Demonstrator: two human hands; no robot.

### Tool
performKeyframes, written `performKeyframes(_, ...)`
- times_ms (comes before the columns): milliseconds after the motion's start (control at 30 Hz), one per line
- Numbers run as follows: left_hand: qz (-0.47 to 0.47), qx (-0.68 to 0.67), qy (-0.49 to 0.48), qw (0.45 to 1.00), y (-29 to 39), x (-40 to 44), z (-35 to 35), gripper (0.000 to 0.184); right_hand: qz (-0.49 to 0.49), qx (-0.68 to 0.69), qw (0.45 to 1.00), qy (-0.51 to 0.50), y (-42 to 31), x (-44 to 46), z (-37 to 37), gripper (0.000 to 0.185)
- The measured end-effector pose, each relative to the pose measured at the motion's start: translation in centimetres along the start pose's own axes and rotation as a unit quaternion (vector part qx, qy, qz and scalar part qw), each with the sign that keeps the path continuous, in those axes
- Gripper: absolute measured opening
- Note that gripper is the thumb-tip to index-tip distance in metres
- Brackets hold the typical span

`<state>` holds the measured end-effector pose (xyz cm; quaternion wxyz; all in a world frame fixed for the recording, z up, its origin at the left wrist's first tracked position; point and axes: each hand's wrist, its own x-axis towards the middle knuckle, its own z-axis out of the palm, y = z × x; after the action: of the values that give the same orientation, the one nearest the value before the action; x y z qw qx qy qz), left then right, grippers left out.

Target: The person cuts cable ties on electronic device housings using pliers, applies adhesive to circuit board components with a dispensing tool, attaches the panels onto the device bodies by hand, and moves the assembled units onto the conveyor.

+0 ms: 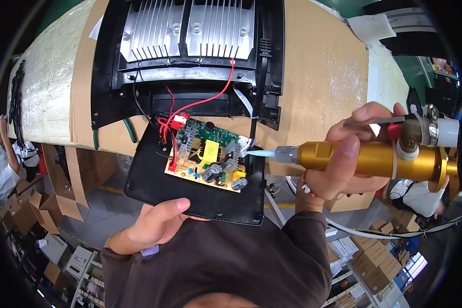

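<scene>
My left hand [161, 222] grips the near edge of a black plastic cover [154, 194], thumb on top and fingers hidden beneath. On the cover lies a circuit board [192, 167] with a yellow transformer [209, 153], capacitors and small heat sinks. My right hand [339, 159] is closed around a gold glue dispensing gun [364, 158]. Its light-blue tapered nozzle [261, 153] points left, with the tip at the board's right edge by the white connectors; whether it touches cannot be seen. Red wires [205, 101] run from the board into the black housing [105, 97] behind.
Finned metal heat sinks [187, 31] fill the housing on the cardboard-covered table [318, 77]. Green-handled pliers [130, 131] lie partly under the cover. A pale hose [364, 234] loops at right. Other people [7, 159] stand at both sides, among cardboard boxes [372, 259].
</scene>
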<state>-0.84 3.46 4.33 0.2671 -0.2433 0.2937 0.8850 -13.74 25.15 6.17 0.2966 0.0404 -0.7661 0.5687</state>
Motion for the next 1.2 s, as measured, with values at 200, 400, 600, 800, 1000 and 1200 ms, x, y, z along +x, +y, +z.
performKeyframes(200,0.111,0.205,-0.012,0.972,-0.8,0.5,-1.7,0.045,-0.142,-0.084,0.986,-0.019,0.6,3.0,-0.1,0.053)
performKeyframes(400,0.108,0.296,-0.005,0.949,-0.6,0.1,-1.9,0.033,-0.09,0.055,0.993,-0.056,0.3,3.7,2.5,0.036)
performKeyframes(600,0.067,0.347,-0.031,0.935,0.4,0.1,-1.8,0.059,-0.018,0.111,0.993,-0.031,-1.9,3.1,5.4,0.057)
performKeyframes(800,0.099,0.375,-0.028,0.921,0.2,0.0,-1.4,0.055,-0.032,0.161,0.986,-0.025,-2.2,2.8,6.4,0.058)
performKeyframes(1000,0.168,0.393,-0.012,0.904,0.3,0.3,-0.3,0.026,0.001,0.214,0.977,-0.026,-2.4,2.6,7.2,0.059)
performKeyframes(1200,0.161,0.393,-0.03,0.905,0.4,0.5,-0.8,0.024,-0.011,0.199,0.98,-0.002,-2.0,2.5,7.5,0.06)
